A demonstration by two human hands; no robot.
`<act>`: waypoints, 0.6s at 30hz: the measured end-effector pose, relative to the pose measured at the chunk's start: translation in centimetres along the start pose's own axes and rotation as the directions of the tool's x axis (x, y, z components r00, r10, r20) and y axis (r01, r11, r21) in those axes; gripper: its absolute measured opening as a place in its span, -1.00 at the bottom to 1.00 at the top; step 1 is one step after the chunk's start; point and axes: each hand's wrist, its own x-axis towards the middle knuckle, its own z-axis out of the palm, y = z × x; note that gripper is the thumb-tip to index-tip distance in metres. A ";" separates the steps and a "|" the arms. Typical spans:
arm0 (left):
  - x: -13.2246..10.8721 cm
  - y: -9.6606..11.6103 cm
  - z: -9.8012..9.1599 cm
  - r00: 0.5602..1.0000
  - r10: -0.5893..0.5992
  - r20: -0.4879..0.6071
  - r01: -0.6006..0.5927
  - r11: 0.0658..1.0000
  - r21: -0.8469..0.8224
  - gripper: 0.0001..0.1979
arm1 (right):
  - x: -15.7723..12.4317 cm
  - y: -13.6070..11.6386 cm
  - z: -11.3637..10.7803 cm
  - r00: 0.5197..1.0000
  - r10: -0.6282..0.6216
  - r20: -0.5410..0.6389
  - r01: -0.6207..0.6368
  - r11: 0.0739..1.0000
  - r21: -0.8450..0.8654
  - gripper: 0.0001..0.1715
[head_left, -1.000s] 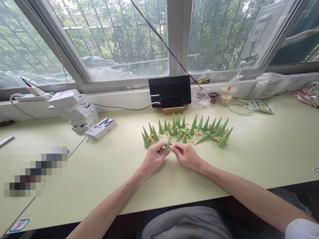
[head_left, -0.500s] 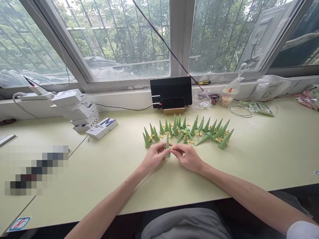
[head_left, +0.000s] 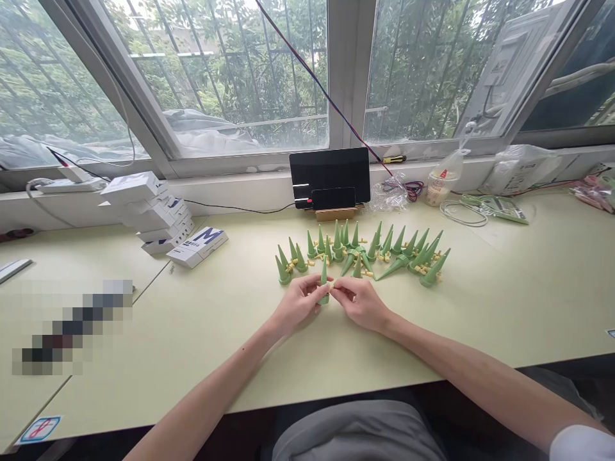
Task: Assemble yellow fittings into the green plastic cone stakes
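Green cone [head_left: 323, 280] upright, tip up, btwn both hands; grip unclear.

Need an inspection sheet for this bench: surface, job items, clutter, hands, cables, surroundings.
Surface: pale green desk, seam at left.
Job's things: one green cone upright between both hands; batch of green cones with yellow fittings behind it, some toppled.
Clutter: stack of white boxes, dark screen, phone on a stand, bagged cup.
Hands: left hand and right hand both pinch the green cone.
Cables: white coil by the cup; red-blue wire across the window; black cord along the wall.
Surroundings: window barred, trees outside.
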 end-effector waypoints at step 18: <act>0.2 -0.7 0.1 0.963 0.253 -0.098 -0.189 0.885 0.426 -0.76 | 0.5 -0.6 -0.7 0.906 0.405 0.121 -0.419 0.816 0.398 -0.65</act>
